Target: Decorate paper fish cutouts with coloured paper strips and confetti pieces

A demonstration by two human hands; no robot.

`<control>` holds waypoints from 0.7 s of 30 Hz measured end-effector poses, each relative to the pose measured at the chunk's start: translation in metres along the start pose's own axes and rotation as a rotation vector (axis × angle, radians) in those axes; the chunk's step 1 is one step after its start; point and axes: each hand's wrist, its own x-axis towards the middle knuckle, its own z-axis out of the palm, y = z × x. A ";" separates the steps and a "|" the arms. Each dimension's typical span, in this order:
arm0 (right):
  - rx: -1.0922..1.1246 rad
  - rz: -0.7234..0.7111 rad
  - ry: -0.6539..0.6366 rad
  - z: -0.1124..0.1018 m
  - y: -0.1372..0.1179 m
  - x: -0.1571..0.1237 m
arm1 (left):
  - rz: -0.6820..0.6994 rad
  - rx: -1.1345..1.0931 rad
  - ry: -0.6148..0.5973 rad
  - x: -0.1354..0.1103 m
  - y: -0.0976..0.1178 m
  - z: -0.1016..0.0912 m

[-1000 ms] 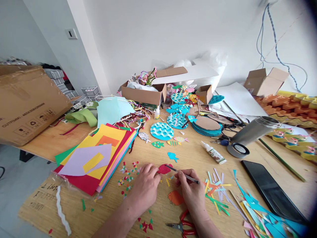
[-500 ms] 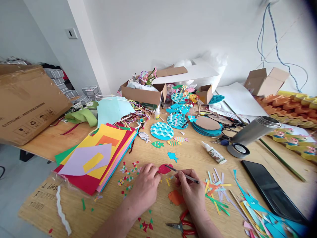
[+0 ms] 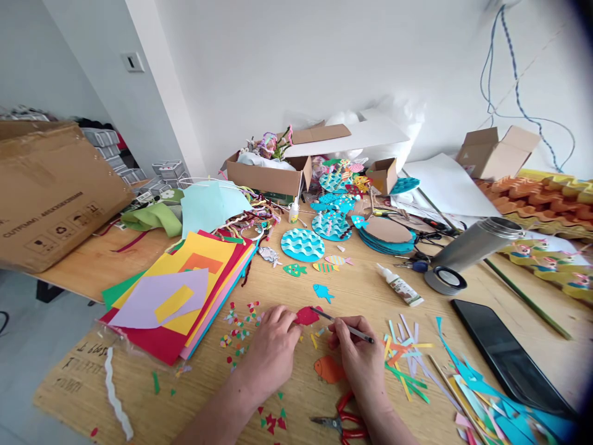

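My right hand [image 3: 359, 349] grips a slim dark pen [image 3: 349, 329], its tip resting on the upper right of a red paper fish [image 3: 306, 316]. With curled fingers, my left hand [image 3: 273, 346] pinches the left end of that fish against the tabletop. An orange paper fish [image 3: 328, 369] lies just below, partly covered by my right hand. Red-handled pliers-like snips [image 3: 340, 423] lie near my right wrist. Beyond the red fish is a blue paper fish [image 3: 323, 292]. Small coloured paper dots [image 3: 238, 321] are scattered left of my left hand.
Coloured paper sheets [image 3: 185, 296] are piled at left. Paper strips [image 3: 407, 352], a black phone [image 3: 507, 352], a glue bottle [image 3: 401, 285] and a steel flask [image 3: 477, 247] stand or lie at right. Decorated blue discs [image 3: 302, 245] and boxes [image 3: 269, 176] fill the back.
The pen tip has shifted slightly to the right on the red fish, with my right hand moving a little. My left hand stays in place.
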 end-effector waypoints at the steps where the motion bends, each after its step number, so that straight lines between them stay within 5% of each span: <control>1: 0.007 0.003 0.007 0.000 0.000 0.000 | -0.001 0.000 -0.002 0.000 0.000 0.000; 21: 0.036 -0.085 0.098 -0.003 -0.008 -0.005 | -0.014 0.003 -0.013 0.000 0.000 0.000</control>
